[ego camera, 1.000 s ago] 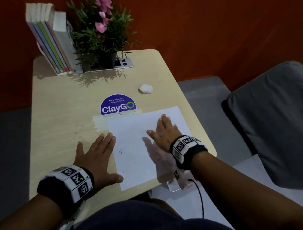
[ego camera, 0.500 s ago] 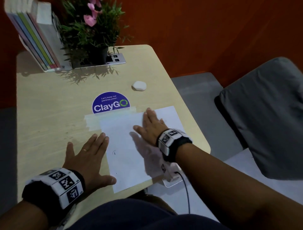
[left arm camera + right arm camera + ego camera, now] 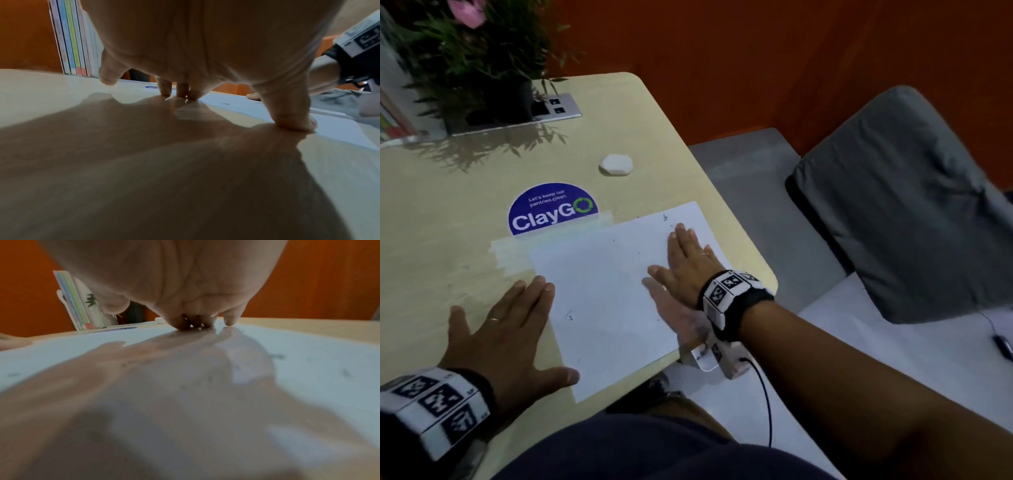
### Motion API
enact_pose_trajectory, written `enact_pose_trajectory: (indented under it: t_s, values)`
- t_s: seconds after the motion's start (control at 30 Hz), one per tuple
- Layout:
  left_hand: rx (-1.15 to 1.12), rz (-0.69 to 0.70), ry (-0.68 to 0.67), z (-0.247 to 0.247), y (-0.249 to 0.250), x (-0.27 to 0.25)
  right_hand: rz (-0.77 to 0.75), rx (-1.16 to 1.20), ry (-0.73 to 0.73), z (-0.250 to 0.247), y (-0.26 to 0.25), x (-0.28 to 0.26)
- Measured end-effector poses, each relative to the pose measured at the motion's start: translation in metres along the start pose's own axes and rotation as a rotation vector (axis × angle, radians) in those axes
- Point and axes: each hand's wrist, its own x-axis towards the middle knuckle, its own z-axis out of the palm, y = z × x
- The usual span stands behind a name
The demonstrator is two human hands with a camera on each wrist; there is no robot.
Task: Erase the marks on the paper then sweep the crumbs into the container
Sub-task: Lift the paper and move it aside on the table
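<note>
paper (image 3: 606, 291): white sheet on the table (image 3: 448, 212), far edge taped down just below the ClayGo sticker (image 3: 553, 209); a few small marks and dark specks on it.
my right hand (image 3: 688, 263): flat, fingers straight, pressed on the right side of the paper; nothing held. Wrist view shows fingertips (image 3: 185, 324) touching the sheet.
my left hand (image 3: 506, 332): flat on the table at the paper's left edge, fingers spread, thumb tip on the paper's near-left corner; nothing held.
eraser (image 3: 616, 164): white, lies on the table beyond the paper, right of the sticker, apart from both hands.
container (image 3: 705, 359): only a clear corner shows at the table's near edge, under my right wrist; rest hidden.
crumbs: too small to tell from pencil marks.
cut off: potted plant (image 3: 482, 58) and books (image 3: 72, 40) at the far left, partly out of the head view.
blur: right wrist view is soft in its lower half.
vs 0.5 s ago: right hand has slid toward the paper's right edge; left hand, eraser unchanged.
</note>
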Motion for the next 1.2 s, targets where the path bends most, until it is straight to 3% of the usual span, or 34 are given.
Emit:
enact_pose_trajectory:
  t_s: [0.07,0.13,0.23,0.33,0.4,0.53,0.67,0.73,1.0,1.2]
  values:
    - [-0.037,0.033,0.033,0.013,-0.013,0.010,-0.030,-0.007,0.016,0.000,-0.004,-0.003]
    - [-0.062,0.022,-0.006,0.038,-0.030,0.026,-0.219,-0.009,0.028,0.013,-0.038,-0.016]
    - [-0.081,0.081,0.071,0.038,-0.030,0.024,-0.459,-0.092,-0.053,0.047,-0.085,-0.042]
    - [-0.057,0.076,0.039,0.042,-0.035,0.030,-0.443,-0.113,-0.005,0.053,-0.066,-0.049]
    - [-0.047,0.040,-0.030,0.045,-0.037,0.034,-0.328,-0.064,0.018,0.043,-0.031,-0.047]
    - [0.054,0.018,0.006,0.010,-0.007,0.010,-0.182,-0.099,0.026,0.025,0.002,-0.050]
    - [0.087,-0.025,-0.051,-0.004,0.007,0.000,-0.489,-0.131,-0.006,0.051,-0.059,-0.078]
    - [0.071,-0.021,-0.052,-0.003,0.005,0.000,-0.549,-0.195,-0.044,0.068,-0.074,-0.088]
    - [0.078,0.004,-0.058,-0.009,0.004,-0.002,-0.148,-0.125,0.130,0.054,0.043,-0.058]
    - [-0.066,-0.036,0.174,-0.053,-0.004,0.037,-0.135,-0.162,0.160,0.053,0.049,-0.053]
